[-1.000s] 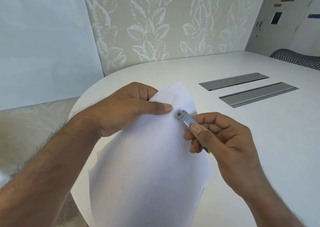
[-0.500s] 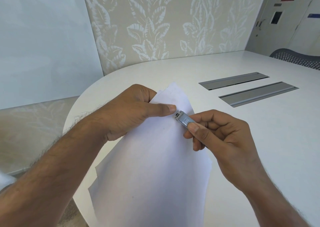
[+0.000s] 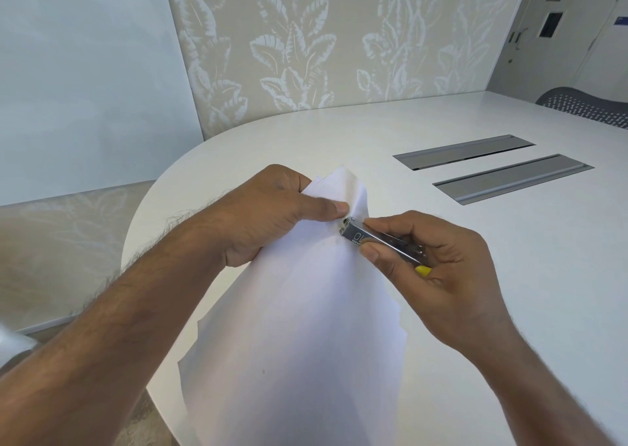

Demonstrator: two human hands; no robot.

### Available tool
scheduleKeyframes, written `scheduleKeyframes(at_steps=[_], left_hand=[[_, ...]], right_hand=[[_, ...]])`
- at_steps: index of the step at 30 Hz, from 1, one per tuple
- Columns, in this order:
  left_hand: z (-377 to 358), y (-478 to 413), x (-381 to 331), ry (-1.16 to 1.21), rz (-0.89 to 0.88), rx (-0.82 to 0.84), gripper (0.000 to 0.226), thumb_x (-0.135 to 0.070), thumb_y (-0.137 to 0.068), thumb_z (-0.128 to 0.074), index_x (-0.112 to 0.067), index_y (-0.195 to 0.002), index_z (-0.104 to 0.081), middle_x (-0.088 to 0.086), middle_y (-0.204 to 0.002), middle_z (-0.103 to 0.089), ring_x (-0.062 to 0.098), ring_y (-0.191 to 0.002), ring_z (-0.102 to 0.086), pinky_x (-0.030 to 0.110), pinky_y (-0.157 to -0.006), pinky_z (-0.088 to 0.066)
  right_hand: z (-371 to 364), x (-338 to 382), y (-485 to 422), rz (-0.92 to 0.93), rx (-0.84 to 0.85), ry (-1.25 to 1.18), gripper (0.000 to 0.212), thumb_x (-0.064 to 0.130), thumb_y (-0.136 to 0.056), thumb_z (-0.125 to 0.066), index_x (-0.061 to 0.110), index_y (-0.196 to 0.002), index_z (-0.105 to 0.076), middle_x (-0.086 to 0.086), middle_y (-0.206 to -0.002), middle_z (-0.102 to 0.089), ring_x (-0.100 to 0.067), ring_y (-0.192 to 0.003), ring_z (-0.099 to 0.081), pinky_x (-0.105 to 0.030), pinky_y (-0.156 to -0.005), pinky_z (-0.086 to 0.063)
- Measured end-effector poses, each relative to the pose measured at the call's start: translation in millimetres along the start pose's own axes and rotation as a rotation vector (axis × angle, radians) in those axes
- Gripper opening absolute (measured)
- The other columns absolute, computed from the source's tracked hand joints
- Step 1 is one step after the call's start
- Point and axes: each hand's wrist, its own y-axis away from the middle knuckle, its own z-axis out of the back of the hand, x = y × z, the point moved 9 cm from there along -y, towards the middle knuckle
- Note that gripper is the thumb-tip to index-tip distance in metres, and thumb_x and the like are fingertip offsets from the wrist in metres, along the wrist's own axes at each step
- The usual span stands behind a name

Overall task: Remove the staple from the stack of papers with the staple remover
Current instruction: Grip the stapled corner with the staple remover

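Note:
A stack of white papers (image 3: 299, 326) is held up over the table's near edge, its top corner pointing away from me. My left hand (image 3: 268, 214) pinches that corner, thumb on the front sheet. My right hand (image 3: 431, 268) grips a small silver metal staple remover (image 3: 377, 240) with a yellow end. Its tip rests against the paper just right of my left thumb. The staple itself is too small to make out.
The white rounded table (image 3: 509, 275) stretches to the right and back. Two grey metal cable hatches (image 3: 489, 170) lie in its surface beyond my right hand. A mesh chair back (image 3: 584, 105) shows at the far right, and a leaf-patterned wall stands behind.
The remover's tip has moved left, up to the paper beside my left thumb, and my right hand has turned so more of the tool shows. The papers' corner has curled tighter under my left hand.

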Motion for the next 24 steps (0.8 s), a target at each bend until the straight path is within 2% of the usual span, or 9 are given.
scheduleKeyframes(at_steps=[2,5,7,8,10,13,15,20,24], left_hand=[[1.0,-0.5,0.4,0.002,0.010,-0.020,0.015,-0.015,-0.086,-0.076,-0.004,-0.077,-0.079,0.014,-0.076,-0.080,0.025,-0.062,-0.073,0.034,-0.068,-0.060],[1.1,1.2,2.2,0.002,0.035,-0.052,0.031,-0.017,-0.085,-0.077,0.010,-0.099,-0.074,0.029,-0.099,-0.078,0.037,-0.080,-0.074,0.055,-0.089,-0.058],[0.2,3.7,2.4,-0.009,0.047,-0.063,0.039,-0.020,-0.082,-0.081,0.010,-0.105,-0.072,0.031,-0.106,-0.076,0.047,-0.092,-0.075,0.066,-0.095,-0.052],[0.3,4.0,1.8,-0.018,0.047,-0.066,0.041,-0.023,-0.078,-0.084,0.009,-0.103,-0.073,0.031,-0.106,-0.076,0.047,-0.092,-0.075,0.067,-0.094,-0.052],[2.0,2.3,0.7,-0.034,0.033,-0.064,0.038,-0.025,-0.076,-0.084,0.006,-0.097,-0.076,0.027,-0.101,-0.078,0.038,-0.083,-0.074,0.063,-0.091,-0.056],[5.6,-3.5,2.0,-0.028,0.004,-0.053,0.023,-0.021,-0.085,-0.078,0.002,-0.089,-0.077,0.016,-0.086,-0.082,0.028,-0.072,-0.074,0.043,-0.078,-0.058],[6.4,-4.0,3.0,-0.019,-0.002,-0.052,0.023,-0.021,-0.086,-0.076,0.002,-0.087,-0.077,0.011,-0.081,-0.081,0.026,-0.070,-0.073,0.036,-0.073,-0.056],[1.7,-4.9,3.7,-0.059,0.000,-0.051,0.028,-0.026,-0.080,-0.083,0.000,-0.089,-0.079,0.021,-0.094,-0.081,0.030,-0.075,-0.074,0.042,-0.079,-0.055],[-0.5,-4.0,3.4,-0.076,0.003,-0.067,0.050,-0.035,-0.067,-0.079,0.007,-0.095,-0.075,0.029,-0.099,-0.077,0.032,-0.076,-0.071,0.044,-0.076,-0.053]], right_hand=[[0.0,3.4,-1.0,0.066,0.000,0.081,0.018,0.022,-0.085,-0.070,0.017,-0.102,-0.074,0.006,-0.088,-0.074,-0.011,-0.084,-0.071,-0.024,-0.069,-0.057],[0.3,6.6,-0.2,0.171,-0.024,0.202,0.020,0.019,-0.086,-0.070,0.009,-0.102,-0.073,0.001,-0.090,-0.073,-0.012,-0.084,-0.069,-0.031,-0.071,-0.057],[0.4,5.5,0.7,0.178,-0.044,0.200,0.021,0.019,-0.085,-0.070,0.007,-0.102,-0.072,0.001,-0.092,-0.072,-0.012,-0.085,-0.068,-0.029,-0.071,-0.057],[0.6,5.4,1.5,0.181,-0.053,0.192,0.021,0.019,-0.085,-0.070,0.007,-0.102,-0.072,0.001,-0.092,-0.072,-0.011,-0.085,-0.067,-0.025,-0.071,-0.056],[0.9,4.2,3.7,0.176,-0.061,0.175,0.020,0.020,-0.085,-0.070,0.008,-0.101,-0.072,0.001,-0.092,-0.073,-0.010,-0.085,-0.068,-0.018,-0.072,-0.054],[4.4,-10.1,5.3,0.039,-0.054,0.033,0.019,0.022,-0.084,-0.071,0.011,-0.099,-0.075,0.004,-0.092,-0.076,-0.013,-0.083,-0.071,-0.019,-0.072,-0.053],[6.2,-17.1,6.7,-0.031,-0.061,-0.038,0.016,0.021,-0.084,-0.071,0.017,-0.099,-0.075,0.008,-0.090,-0.077,-0.014,-0.083,-0.073,-0.020,-0.071,-0.055],[2.5,-17.2,5.3,-0.047,-0.052,-0.031,0.016,0.022,-0.084,-0.072,0.016,-0.098,-0.076,0.007,-0.089,-0.077,-0.013,-0.084,-0.073,-0.020,-0.071,-0.055],[1.7,-10.1,4.3,0.003,-0.037,0.032,0.016,0.021,-0.083,-0.072,0.014,-0.097,-0.076,0.008,-0.087,-0.075,-0.011,-0.080,-0.070,-0.014,-0.067,-0.051]])
